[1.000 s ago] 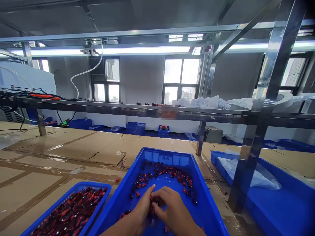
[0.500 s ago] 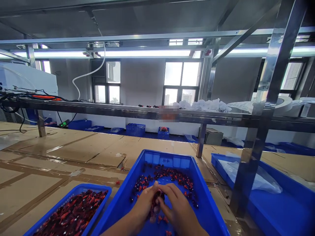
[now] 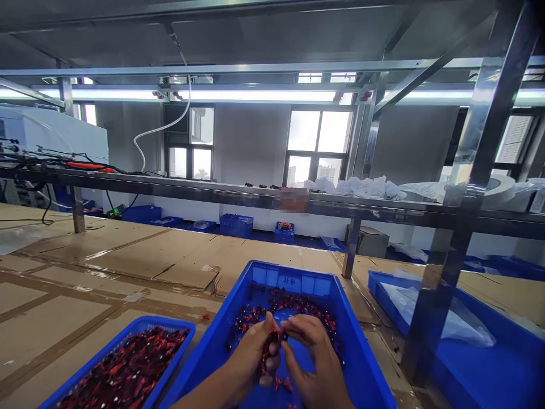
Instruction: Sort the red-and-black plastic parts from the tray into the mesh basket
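Observation:
Over the large blue tray [image 3: 367,363], my left hand [image 3: 255,352] is closed around several small dark red pieces, its thumb on top. My right hand [image 3: 313,355] is beside it, thumb and index fingertips close together at a small dark piece [image 3: 285,336] next to the left thumb. Behind and around the hands, many red and black pieces [image 3: 306,302] lie on the tray floor, and a few red ones [image 3: 283,384] lie between the hands. A smaller blue basket [image 3: 147,322] at lower left is full of similar dark red pieces [image 3: 128,369].
Brown cardboard [image 3: 170,255] covers the table. A metal post [image 3: 438,295] rises at the right, in front of another blue tray [image 3: 477,363] with clear plastic bags [image 3: 451,324]. A metal shelf beam [image 3: 238,196] crosses ahead, with white crumpled plastic [image 3: 361,186] on it.
My right hand has drawn slightly away from the left, opening a gap between the palms. The left hand's curled fingers and the pieces in it show more. The view has shifted a little.

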Motion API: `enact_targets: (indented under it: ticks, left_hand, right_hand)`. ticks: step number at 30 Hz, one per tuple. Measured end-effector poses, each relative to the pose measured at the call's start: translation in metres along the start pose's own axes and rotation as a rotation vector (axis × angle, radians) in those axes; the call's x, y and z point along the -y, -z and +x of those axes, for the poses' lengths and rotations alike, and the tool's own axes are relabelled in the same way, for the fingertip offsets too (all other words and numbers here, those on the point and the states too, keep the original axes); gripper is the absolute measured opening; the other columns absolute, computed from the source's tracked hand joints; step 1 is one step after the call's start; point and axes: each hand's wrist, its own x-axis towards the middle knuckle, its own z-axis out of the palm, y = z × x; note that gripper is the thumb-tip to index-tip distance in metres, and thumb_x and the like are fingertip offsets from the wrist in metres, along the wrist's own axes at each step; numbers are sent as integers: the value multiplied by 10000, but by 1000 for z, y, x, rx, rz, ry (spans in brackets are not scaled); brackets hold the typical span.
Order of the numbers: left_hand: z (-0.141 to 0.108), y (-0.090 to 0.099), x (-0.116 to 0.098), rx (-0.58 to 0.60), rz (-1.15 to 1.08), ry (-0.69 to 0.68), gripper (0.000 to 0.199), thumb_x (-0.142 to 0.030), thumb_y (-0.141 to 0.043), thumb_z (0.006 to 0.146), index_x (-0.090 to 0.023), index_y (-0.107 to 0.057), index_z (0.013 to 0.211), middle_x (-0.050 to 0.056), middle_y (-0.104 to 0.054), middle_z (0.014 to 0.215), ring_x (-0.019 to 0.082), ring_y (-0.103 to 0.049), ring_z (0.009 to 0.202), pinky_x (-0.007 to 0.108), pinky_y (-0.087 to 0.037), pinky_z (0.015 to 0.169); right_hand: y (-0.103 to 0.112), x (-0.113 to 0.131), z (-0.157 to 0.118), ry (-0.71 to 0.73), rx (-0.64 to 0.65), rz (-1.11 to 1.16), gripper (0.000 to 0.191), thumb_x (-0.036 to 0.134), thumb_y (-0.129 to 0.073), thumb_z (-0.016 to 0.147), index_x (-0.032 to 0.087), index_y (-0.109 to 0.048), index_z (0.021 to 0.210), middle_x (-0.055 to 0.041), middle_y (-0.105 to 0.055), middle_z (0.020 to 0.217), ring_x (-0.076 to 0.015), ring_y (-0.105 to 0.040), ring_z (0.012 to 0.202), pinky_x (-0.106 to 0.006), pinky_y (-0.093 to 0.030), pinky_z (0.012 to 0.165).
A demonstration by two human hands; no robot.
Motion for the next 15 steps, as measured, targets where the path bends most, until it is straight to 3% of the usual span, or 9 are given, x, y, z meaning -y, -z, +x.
enact_targets:
  ticks: [3,9,13,15]
  left_hand:
    - [-4,-6,2,7,-28,25,591,-790,-544,666,-210,-448,727,-72,-360,571,48,-268,411,154,-193,306]
    - [-13,-18,7,-13,-123,233,624,-802,-549,647,-209,-359,621,-91,-243,518,37,-184,403,152,-94,329]
    - [-7,-12,15,-80,-164,249,578,-750,-567,694,-196,-403,669,-79,-316,579,34,-275,415,144,-105,359]
    - [-3,-6,16,-78,-148,281,587,-776,-504,714,-191,-450,706,-68,-361,602,39,-316,417,148,-122,363]
  right_hand:
    - [1,1,0,57,23,-76,429,96,-561,868,258,-464,1253,-90,-604,1117,-208,-618,1044,-360,-575,859]
    - [9,1,1,93,122,-125,325,125,-531,917,295,-558,1193,-32,-675,1120,-164,-648,1027,-299,-562,883]
    - [5,3,4,-52,227,-37,257,168,-532,913,277,-634,1122,-34,-692,1109,-186,-641,1038,-341,-531,913]
    - [2,0,6,-256,185,71,182,213,-552,890,243,-674,1021,-51,-710,1024,-202,-660,966,-346,-534,866]
